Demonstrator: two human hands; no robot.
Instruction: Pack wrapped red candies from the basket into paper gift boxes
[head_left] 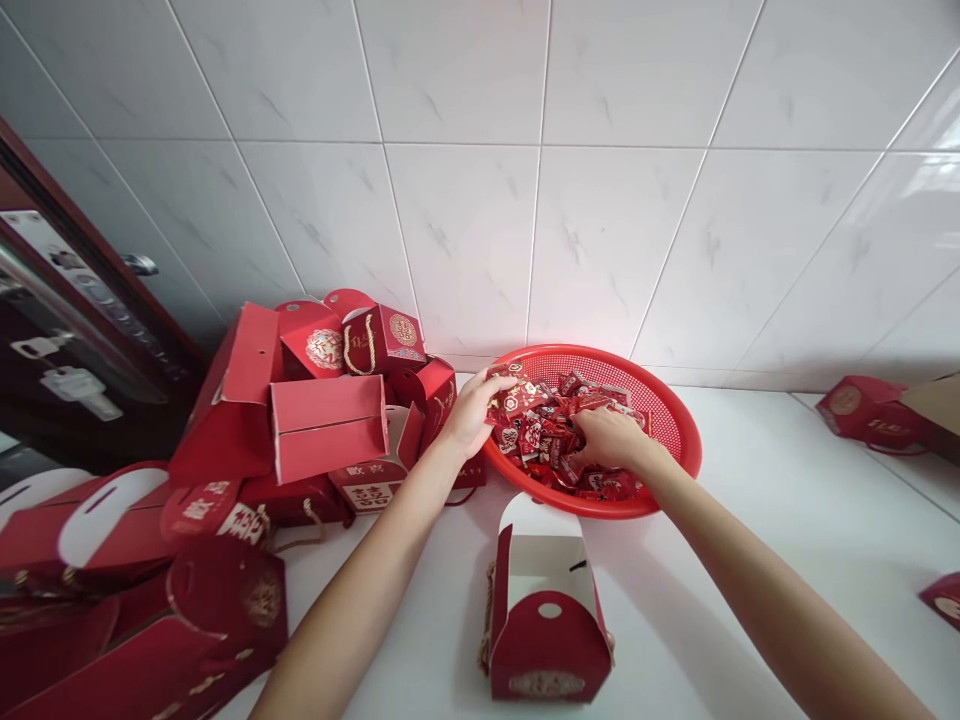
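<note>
A red plastic basket (pixel 679 400) with a perforated side holds a heap of red wrapped candies (pixel 551 435). At its left rim, my left hand (pixel 472 415) is closed around red-and-gold candy packets (pixel 519 395). My right hand (pixel 609 438) reaches into the heap from the right; its fingertips are partly hidden among the wrappers, so whether they grip one is unclear. In front of the basket stands an open red gift box (pixel 551 640), its flaps up and its white inside facing me. A small dark mark shows on its inner wall, and rope handles hang at its sides.
Many red gift boxes (pixel 330 430) are piled on the left, some open. More red boxes (pixel 874 410) lie at the right edge of the white countertop (pixel 720 600). A tiled wall (pixel 465 230) rises behind. At far left is a dark door with keys (pixel 79 385).
</note>
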